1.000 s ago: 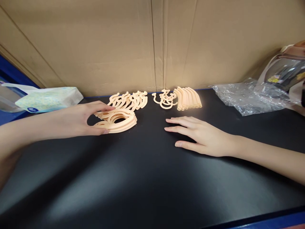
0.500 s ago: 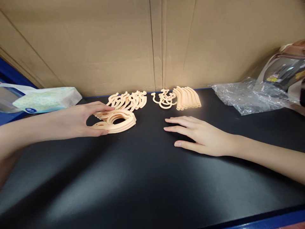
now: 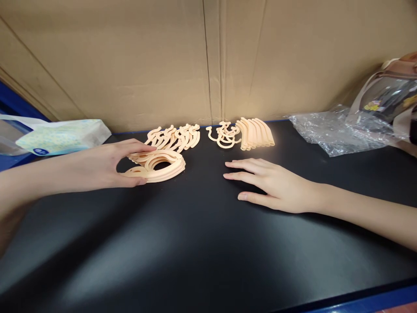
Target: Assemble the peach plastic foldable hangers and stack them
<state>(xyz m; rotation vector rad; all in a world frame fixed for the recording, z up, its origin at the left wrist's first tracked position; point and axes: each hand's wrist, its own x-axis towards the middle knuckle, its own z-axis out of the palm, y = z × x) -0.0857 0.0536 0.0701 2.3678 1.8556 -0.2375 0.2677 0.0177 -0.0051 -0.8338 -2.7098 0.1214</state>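
At the left, my left hand (image 3: 107, 165) has its thumb and a finger on opposite sides of a stack of curved peach plastic pieces (image 3: 166, 174), which rests on the black table (image 3: 208, 256). The stack has a round opening in its middle, and its left end is partly hidden by the hand. Just behind it lie several wavy peach plastic pieces (image 3: 176, 138). My right hand (image 3: 276, 187) is palm down over the table, fingers apart and holding nothing. Beyond its fingertips are thin peach hooks (image 3: 224, 138) in a loose pile, beside a row of peach tubes (image 3: 257, 134).
A pale patterned tissue pack (image 3: 68, 137) is at the back left. At the back right lies a crumpled clear plastic bag (image 3: 335, 130), with a transparent bottle with a strap (image 3: 387, 91) behind it. A cardboard wall (image 3: 130, 65) stands along the rear edge.
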